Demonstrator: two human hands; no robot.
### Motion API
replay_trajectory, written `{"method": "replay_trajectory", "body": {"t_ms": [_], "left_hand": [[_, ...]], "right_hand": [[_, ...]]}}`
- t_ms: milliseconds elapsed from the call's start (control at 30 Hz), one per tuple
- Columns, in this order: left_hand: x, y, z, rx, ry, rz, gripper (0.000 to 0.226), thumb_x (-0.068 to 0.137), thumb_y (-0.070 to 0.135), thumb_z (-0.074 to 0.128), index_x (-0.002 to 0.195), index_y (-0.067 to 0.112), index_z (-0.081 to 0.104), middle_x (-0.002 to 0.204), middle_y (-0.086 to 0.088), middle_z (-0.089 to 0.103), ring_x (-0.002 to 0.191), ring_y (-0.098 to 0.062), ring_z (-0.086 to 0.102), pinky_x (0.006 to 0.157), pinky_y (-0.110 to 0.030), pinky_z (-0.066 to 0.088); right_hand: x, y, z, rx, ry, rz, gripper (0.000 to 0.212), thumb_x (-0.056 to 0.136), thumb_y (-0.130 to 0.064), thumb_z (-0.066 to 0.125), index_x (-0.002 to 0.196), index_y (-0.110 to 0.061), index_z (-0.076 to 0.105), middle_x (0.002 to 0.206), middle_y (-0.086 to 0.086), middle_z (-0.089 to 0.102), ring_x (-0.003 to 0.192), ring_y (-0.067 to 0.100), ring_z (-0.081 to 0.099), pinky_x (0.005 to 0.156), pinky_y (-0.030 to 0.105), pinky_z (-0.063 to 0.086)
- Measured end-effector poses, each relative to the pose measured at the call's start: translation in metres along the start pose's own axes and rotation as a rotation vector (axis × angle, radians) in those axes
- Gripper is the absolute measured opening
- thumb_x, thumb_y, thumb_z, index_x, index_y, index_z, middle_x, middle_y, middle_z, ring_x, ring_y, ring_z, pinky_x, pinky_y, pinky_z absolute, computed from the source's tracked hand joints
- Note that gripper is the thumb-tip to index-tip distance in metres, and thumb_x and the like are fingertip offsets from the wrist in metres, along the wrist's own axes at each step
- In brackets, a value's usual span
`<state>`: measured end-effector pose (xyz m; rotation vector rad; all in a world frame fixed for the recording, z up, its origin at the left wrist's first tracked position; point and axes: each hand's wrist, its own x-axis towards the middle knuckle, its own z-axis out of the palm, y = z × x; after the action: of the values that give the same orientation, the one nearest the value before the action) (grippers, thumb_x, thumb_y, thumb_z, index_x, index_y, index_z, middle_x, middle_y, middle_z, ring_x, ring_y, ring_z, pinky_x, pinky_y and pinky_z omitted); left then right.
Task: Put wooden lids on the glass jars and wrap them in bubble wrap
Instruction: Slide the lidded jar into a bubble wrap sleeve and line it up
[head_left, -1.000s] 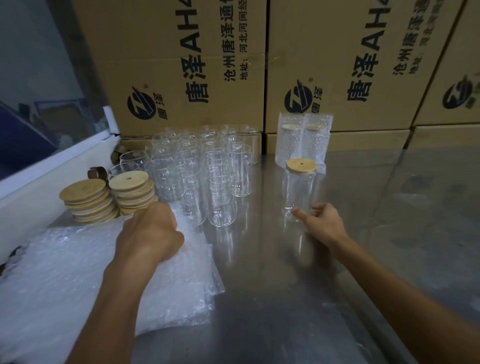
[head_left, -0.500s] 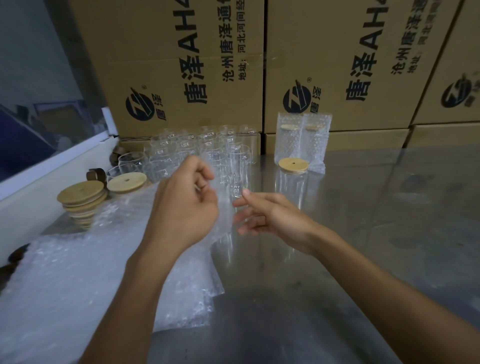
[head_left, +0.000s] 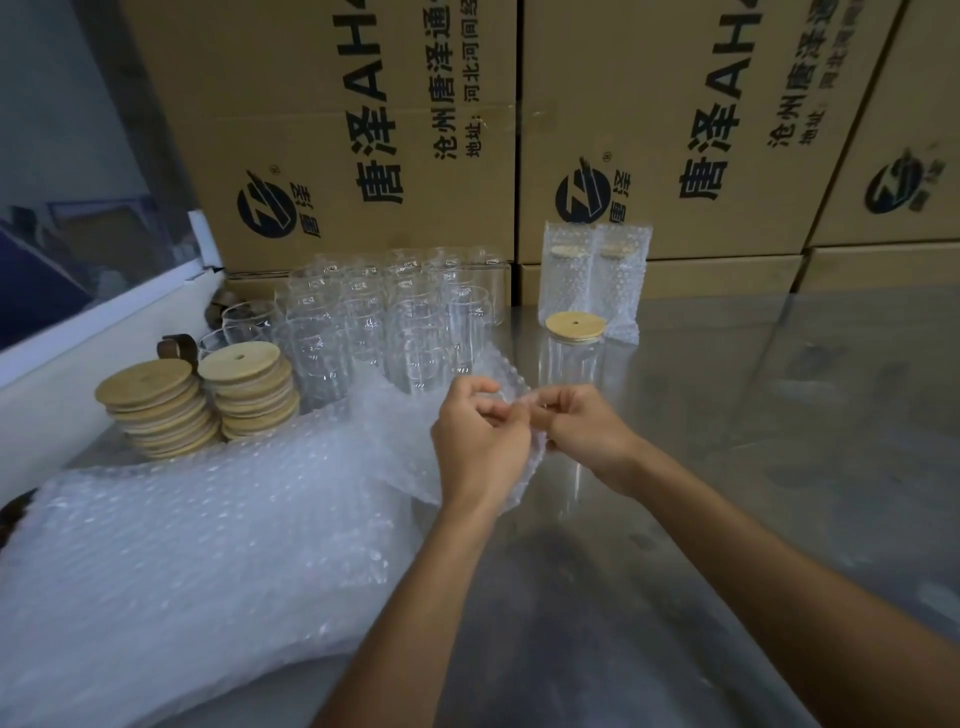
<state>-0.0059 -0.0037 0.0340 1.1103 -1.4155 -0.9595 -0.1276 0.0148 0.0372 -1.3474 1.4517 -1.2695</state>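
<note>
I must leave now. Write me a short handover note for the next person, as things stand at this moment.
Left hand and right hand: both pinch one bubble wrap piece, held above the table.
Lidded jar stands unwrapped just behind the hands.
Done: two wrapped jars by the boxes.
Left: wrap the lidded jar; lid and wrap the open jars. Lid stacks and the bubble wrap pile lie left.
</note>
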Motion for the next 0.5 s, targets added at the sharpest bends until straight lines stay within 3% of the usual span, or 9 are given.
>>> {"method": "replay_trajectory", "body": {"t_ms": [133,233,333,400,500], "left_hand": [[0.003,-0.014,0.019,-0.033,-0.043,-0.191,0.024,0.078,0.033,0.083,0.082,0.025,0.061,0.070,0.011,0.067,0.061,0.004,0.065,0.062,-0.016,0.051],[0.009,-0.022,0.024,0.005,-0.071,-0.328,0.012,0.083,0.023,0.077,0.080,0.019,0.066,0.072,0.008,0.067,0.065,-0.007,0.064,0.054,-0.016,0.046],[0.009,-0.029,0.021,0.003,-0.051,-0.362,0.016,0.084,0.013,0.069,0.069,0.016,0.066,0.056,0.009,0.060,0.044,-0.002,0.051,0.038,-0.013,0.034],[0.010,-0.031,0.018,-0.017,-0.017,-0.362,0.019,0.085,0.010,0.064,0.069,0.020,0.069,0.064,0.008,0.067,0.050,-0.003,0.056,0.042,-0.012,0.038],[0.015,-0.033,0.009,-0.067,0.078,-0.338,0.024,0.088,0.007,0.059,0.075,0.025,0.070,0.083,-0.005,0.074,0.072,-0.019,0.067,0.068,-0.026,0.056]], "right_hand": [[0.002,0.015,-0.008,-0.040,0.065,0.063,0.015,0.095,-0.001,0.065,0.082,0.003,0.071,0.057,-0.002,0.063,0.054,0.005,0.054,0.056,0.018,0.043],[0.002,0.022,-0.010,-0.051,0.073,0.125,0.012,0.095,0.000,0.065,0.088,0.006,0.073,0.059,0.000,0.064,0.052,0.004,0.056,0.053,0.016,0.044],[0.001,0.026,-0.012,-0.061,0.079,0.150,0.010,0.093,-0.002,0.068,0.092,0.007,0.074,0.066,0.005,0.066,0.053,0.002,0.058,0.051,0.013,0.044],[0.003,0.026,-0.015,-0.045,0.130,0.166,0.013,0.092,0.000,0.069,0.080,0.001,0.073,0.065,0.003,0.065,0.046,-0.002,0.056,0.048,0.012,0.044],[0.009,0.029,-0.025,0.014,0.273,0.197,0.027,0.093,0.001,0.068,0.067,-0.006,0.069,0.059,0.002,0.060,0.039,-0.001,0.051,0.042,0.013,0.042]]}}
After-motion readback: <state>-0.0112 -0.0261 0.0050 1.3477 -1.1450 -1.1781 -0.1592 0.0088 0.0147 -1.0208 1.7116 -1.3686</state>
